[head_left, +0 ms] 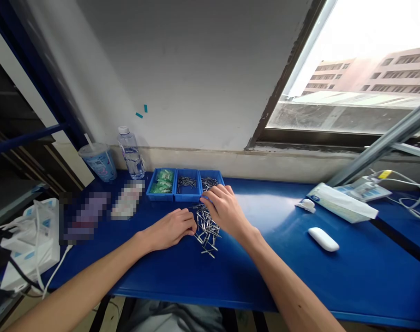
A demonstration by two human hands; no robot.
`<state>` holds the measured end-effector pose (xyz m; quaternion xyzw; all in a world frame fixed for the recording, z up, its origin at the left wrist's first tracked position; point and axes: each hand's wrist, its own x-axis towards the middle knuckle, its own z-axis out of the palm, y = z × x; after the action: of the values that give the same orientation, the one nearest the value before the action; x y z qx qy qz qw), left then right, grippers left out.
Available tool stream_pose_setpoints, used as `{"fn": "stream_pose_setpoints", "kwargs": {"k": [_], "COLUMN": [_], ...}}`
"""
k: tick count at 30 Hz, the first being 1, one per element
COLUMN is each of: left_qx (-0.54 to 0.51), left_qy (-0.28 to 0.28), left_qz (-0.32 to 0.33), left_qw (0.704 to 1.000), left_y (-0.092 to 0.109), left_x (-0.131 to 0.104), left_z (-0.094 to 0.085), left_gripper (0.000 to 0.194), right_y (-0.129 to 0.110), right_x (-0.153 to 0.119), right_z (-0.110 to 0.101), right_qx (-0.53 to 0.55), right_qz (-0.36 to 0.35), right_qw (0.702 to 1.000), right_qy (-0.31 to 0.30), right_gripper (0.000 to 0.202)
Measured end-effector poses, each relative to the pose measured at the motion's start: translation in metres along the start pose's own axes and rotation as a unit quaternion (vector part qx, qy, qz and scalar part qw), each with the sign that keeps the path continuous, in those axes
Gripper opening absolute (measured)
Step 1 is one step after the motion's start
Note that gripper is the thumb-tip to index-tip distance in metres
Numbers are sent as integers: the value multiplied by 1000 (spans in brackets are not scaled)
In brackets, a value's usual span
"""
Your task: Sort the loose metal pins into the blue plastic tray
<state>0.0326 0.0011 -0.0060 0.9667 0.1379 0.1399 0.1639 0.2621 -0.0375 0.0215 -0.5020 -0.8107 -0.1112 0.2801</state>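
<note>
A pile of slim metal blind rivets (207,228) lies loose on the blue tabletop. At its left edge, my left hand (177,228) is closed, fingertips pressed together; whatever they may hold is hidden. My right hand (227,207) reaches over the top of the pile to the front of the right blue bin (215,174). Its fingers are curled with the thumb drawn in, and I cannot make out what is between them. Rivets also lie in that bin and in the middle blue bin (187,197). The left blue bin (160,197) contains green-and-white packets.
A water bottle (131,154) and a lidded cup (99,161) stand at the back left. Power strips with cables (40,240) sit at far left. On the right are a white case (323,239), a crumpled tissue (306,205) and a wipes pack (341,203).
</note>
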Motion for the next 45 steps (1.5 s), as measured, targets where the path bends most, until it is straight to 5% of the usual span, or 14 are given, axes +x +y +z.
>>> {"fn": "stream_pose_setpoints", "kwargs": {"k": [7,12,18,35,45], "left_qx": [0,-14,-18,-14,-17], "left_qy": [115,215,215,165,241], "left_qz": [-88,-136,-132,-91,-118], "left_qw": [990,967,967,982,963], "left_y": [-12,-14,-10,-12,-8], "left_x": [-5,-6,-4,-4,-3], "left_z": [-15,-21,-19,-14,-22], "left_gripper": [18,16,18,22,22], "right_y": [-10,-14,-12,-18,-1], "right_x": [-2,-2,-3,-6,0], "right_z": [5,13,19,26,4], "right_qx": [44,47,56,78,45], "right_qz": [-83,-110,-31,-84,-78], "right_qw": [993,990,998,993,996], "right_qy": [-76,-71,-13,-42,23], "right_gripper": [33,32,33,32,34]}}
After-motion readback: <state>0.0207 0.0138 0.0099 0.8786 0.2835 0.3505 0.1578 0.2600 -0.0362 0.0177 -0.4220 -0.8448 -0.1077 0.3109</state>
